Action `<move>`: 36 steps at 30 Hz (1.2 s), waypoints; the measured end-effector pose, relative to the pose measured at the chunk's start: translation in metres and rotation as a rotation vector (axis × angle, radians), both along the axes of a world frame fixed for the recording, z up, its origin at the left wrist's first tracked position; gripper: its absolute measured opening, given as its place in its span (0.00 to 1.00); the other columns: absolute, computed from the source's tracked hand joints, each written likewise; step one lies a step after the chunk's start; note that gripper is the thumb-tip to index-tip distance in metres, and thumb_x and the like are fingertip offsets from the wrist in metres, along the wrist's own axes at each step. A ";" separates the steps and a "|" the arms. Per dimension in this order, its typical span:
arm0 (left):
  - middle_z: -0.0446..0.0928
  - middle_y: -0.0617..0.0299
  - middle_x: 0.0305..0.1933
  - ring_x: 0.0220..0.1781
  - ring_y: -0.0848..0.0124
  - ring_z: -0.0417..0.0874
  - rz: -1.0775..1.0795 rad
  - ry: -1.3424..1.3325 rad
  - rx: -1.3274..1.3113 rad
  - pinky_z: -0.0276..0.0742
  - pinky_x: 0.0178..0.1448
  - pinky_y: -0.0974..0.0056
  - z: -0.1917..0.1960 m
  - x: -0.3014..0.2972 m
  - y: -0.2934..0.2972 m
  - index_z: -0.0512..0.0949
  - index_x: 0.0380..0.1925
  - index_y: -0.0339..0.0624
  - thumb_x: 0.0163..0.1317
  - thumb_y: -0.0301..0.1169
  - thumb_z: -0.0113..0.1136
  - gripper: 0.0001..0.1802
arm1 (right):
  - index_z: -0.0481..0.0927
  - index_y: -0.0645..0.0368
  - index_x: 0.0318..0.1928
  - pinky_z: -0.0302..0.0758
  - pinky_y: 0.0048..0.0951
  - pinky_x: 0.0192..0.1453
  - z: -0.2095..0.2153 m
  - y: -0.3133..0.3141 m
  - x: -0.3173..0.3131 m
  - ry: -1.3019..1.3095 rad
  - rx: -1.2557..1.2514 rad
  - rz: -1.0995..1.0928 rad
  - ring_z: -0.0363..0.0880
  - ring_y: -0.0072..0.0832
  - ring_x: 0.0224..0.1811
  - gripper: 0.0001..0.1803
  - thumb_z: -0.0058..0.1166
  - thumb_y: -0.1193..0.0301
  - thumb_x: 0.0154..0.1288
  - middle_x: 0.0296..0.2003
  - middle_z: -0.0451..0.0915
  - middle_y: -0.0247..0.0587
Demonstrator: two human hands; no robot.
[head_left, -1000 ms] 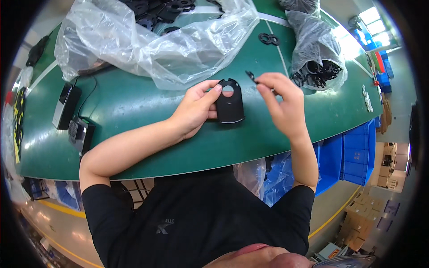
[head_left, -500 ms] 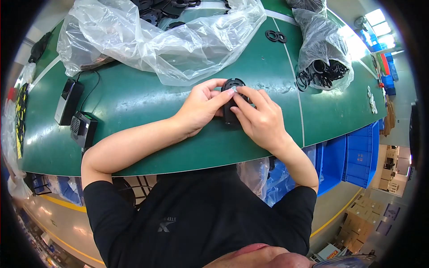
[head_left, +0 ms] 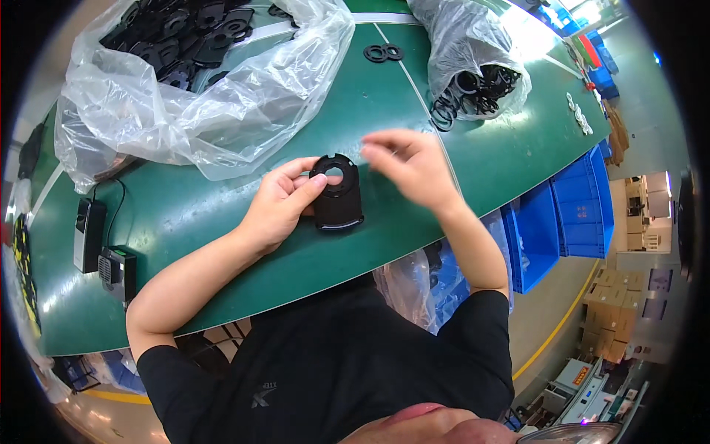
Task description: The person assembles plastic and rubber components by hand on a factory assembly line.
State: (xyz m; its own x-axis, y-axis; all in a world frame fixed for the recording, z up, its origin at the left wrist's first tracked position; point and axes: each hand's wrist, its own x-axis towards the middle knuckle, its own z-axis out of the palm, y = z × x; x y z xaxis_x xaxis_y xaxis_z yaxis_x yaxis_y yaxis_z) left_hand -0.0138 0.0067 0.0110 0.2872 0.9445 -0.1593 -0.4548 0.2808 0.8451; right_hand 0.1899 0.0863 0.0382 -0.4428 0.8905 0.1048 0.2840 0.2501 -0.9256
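My left hand (head_left: 285,200) grips a flat black plastic part (head_left: 339,209) by its left side, thumb on top. The part has a round ring-shaped end with a hole through it and a squarer end toward me. Off to its right, my right hand (head_left: 410,166) is raised above the table, apart from the part. Its thumb and fingers are smeared by motion, so whether anything is between them is hidden. Two black rings (head_left: 383,52) lie side by side farther away. A clear bag (head_left: 481,74) spills more black rings toward the right hand.
A large clear plastic bag (head_left: 244,129) of black plastic parts (head_left: 177,37) lies at the far left of the green table (head_left: 222,281). Two small black devices (head_left: 117,272) with a cable stand at left. White pieces (head_left: 579,115) lie far right; blue bins (head_left: 580,214) stand beyond the edge.
My right hand has let go of the black part and moved away to the right. My left hand still holds the part, its ring end now uncovered. The whole view has shifted.
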 end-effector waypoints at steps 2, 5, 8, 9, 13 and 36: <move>0.79 0.57 0.45 0.42 0.75 0.80 0.030 0.047 -0.034 0.77 0.46 0.68 -0.002 0.000 0.001 0.67 0.53 0.34 0.66 0.31 0.51 0.18 | 0.82 0.64 0.33 0.75 0.21 0.32 0.003 0.025 0.025 -0.119 0.364 -0.220 0.79 0.21 0.28 0.08 0.61 0.72 0.54 0.28 0.82 0.40; 0.79 0.58 0.44 0.40 0.76 0.80 0.031 0.053 -0.032 0.77 0.43 0.70 -0.001 0.003 0.002 0.68 0.53 0.35 0.65 0.32 0.51 0.18 | 0.82 0.63 0.32 0.74 0.25 0.32 -0.002 0.057 0.076 -0.357 0.495 -0.397 0.78 0.27 0.25 0.08 0.62 0.72 0.51 0.26 0.79 0.41; 0.79 0.58 0.44 0.39 0.77 0.80 0.046 0.056 -0.049 0.77 0.41 0.71 -0.001 0.003 0.002 0.68 0.53 0.35 0.66 0.33 0.51 0.18 | 0.82 0.64 0.31 0.74 0.26 0.32 -0.015 0.060 0.090 -0.520 0.551 -0.355 0.77 0.30 0.24 0.08 0.61 0.73 0.51 0.26 0.78 0.42; 0.79 0.58 0.44 0.39 0.77 0.80 0.045 0.057 -0.049 0.77 0.41 0.71 -0.001 0.003 0.002 0.68 0.53 0.35 0.66 0.33 0.51 0.18 | 0.82 0.64 0.31 0.73 0.27 0.31 -0.018 0.059 0.091 -0.583 0.613 -0.326 0.76 0.32 0.23 0.07 0.61 0.73 0.52 0.26 0.77 0.43; 0.79 0.58 0.44 0.40 0.76 0.80 0.047 0.040 -0.053 0.77 0.41 0.71 0.001 0.003 0.000 0.68 0.53 0.35 0.66 0.33 0.50 0.18 | 0.81 0.64 0.32 0.73 0.27 0.32 -0.020 0.056 0.088 -0.540 0.560 -0.314 0.76 0.33 0.24 0.08 0.60 0.73 0.52 0.27 0.77 0.44; 0.78 0.59 0.44 0.43 0.74 0.80 0.032 0.047 -0.062 0.78 0.47 0.65 0.000 0.002 0.002 0.69 0.50 0.37 0.65 0.33 0.49 0.16 | 0.82 0.64 0.39 0.69 0.17 0.29 0.000 0.039 0.065 -0.012 0.301 -0.136 0.73 0.14 0.25 0.09 0.58 0.76 0.56 0.28 0.81 0.33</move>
State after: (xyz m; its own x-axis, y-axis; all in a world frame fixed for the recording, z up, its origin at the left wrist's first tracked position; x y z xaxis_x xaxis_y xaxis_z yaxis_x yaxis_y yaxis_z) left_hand -0.0120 0.0082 0.0113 0.2477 0.9410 -0.2307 -0.4245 0.3195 0.8472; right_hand 0.2546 0.1250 0.0387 -0.3247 0.8716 0.3673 0.3444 0.4707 -0.8123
